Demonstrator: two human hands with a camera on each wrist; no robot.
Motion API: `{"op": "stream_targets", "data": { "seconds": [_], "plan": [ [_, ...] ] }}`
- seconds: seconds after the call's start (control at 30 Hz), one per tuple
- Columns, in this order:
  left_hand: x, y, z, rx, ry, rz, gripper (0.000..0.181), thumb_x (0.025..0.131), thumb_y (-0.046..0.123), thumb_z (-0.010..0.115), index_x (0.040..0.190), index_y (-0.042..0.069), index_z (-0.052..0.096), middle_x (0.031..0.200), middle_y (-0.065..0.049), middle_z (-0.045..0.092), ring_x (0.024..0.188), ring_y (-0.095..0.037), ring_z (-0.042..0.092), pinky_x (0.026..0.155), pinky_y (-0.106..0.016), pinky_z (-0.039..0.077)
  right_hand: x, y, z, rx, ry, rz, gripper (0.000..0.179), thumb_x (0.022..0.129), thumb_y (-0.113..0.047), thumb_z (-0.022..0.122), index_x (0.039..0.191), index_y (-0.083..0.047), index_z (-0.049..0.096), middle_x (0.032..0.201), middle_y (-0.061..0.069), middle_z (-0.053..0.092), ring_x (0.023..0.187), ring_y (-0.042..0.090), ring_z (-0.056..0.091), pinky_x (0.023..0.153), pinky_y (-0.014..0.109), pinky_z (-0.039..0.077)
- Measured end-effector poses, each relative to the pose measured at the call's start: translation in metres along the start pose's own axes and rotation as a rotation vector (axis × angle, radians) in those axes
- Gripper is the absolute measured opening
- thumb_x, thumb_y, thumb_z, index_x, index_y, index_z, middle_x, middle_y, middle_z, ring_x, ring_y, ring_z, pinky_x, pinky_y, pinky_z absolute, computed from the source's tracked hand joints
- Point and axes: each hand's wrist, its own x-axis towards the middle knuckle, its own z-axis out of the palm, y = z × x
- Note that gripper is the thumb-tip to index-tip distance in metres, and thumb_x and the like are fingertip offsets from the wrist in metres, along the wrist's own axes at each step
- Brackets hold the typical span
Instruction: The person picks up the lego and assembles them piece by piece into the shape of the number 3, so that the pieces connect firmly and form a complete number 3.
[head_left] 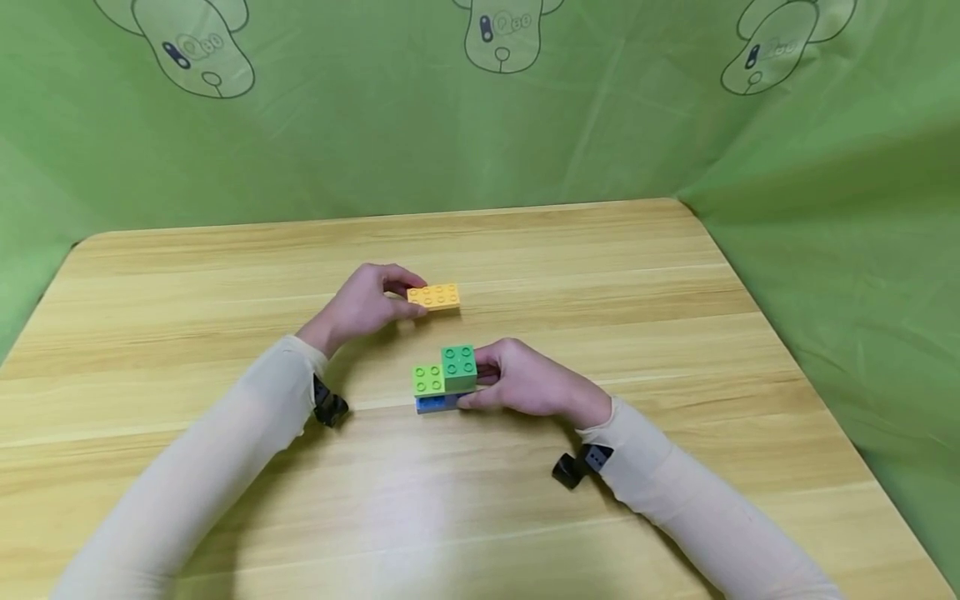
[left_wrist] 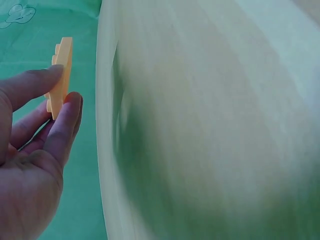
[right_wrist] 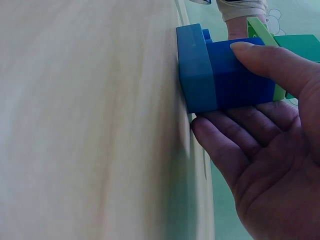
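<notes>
A flat yellow-orange toy brick (head_left: 442, 296) with two rows of studs is pinched at its left end by my left hand (head_left: 372, 298). The left wrist view shows this brick (left_wrist: 62, 82) between thumb and fingers, raised off the table. My right hand (head_left: 528, 379) grips a small stack of bricks from its right side. That stack has a dark green brick (head_left: 459, 367) on top, a thin lime green brick (head_left: 428, 380) under it, and blue bricks (right_wrist: 240, 72) below. In the right wrist view the thumb presses the blue part, with the lighter blue brick (right_wrist: 197, 70) lowest.
Both hands work over a wood-grain table (head_left: 420, 517). Green cloth (head_left: 360, 150) with printed cartoon heads hangs behind the table and at its sides. Small black devices (head_left: 330, 406) sit at both wrists over pale sleeves.
</notes>
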Motion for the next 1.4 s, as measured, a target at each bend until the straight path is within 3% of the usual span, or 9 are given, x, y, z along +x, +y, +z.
{"op": "stream_targets", "data": {
  "seconds": [0.33,0.83,1.13,1.4],
  "plan": [
    [-0.013,-0.009,0.000,-0.085,0.142,-0.002,0.040,0.084,0.016,0.079,0.121,0.007,0.068,0.113,-0.007,0.063,0.104,-0.022,0.057,0.087,-0.037,0.048,0.000,-0.003,0.001,-0.016,-0.001,0.001,0.039,0.084,-0.010,0.079,0.119,0.003,0.066,0.111,0.006,0.070,0.105,0.015,0.065,0.090,0.027,0.051],
    [-0.028,-0.011,0.005,-0.107,0.178,0.012,0.037,0.086,0.013,0.077,0.122,0.008,0.068,0.109,-0.007,0.063,0.100,-0.022,0.058,0.080,-0.034,0.049,-0.001,-0.001,0.001,-0.004,0.009,-0.008,0.038,0.083,-0.007,0.079,0.117,0.004,0.067,0.110,0.007,0.071,0.104,0.015,0.066,0.088,0.027,0.051],
    [-0.039,-0.009,0.003,-0.181,0.196,-0.041,0.039,0.084,0.013,0.079,0.121,0.008,0.068,0.102,-0.010,0.064,0.090,-0.023,0.059,0.074,-0.031,0.049,-0.002,-0.001,0.002,-0.007,0.008,-0.017,0.037,0.083,-0.008,0.079,0.117,0.003,0.067,0.109,0.006,0.071,0.104,0.015,0.066,0.089,0.027,0.051],
    [-0.041,-0.010,0.005,-0.199,0.194,-0.042,0.041,0.084,0.012,0.079,0.123,0.008,0.067,0.106,-0.010,0.063,0.093,-0.022,0.058,0.074,-0.029,0.050,-0.002,0.000,0.001,-0.005,0.013,-0.007,0.038,0.083,-0.008,0.079,0.118,0.003,0.067,0.110,0.006,0.071,0.104,0.015,0.066,0.089,0.027,0.051]
  ]
}}
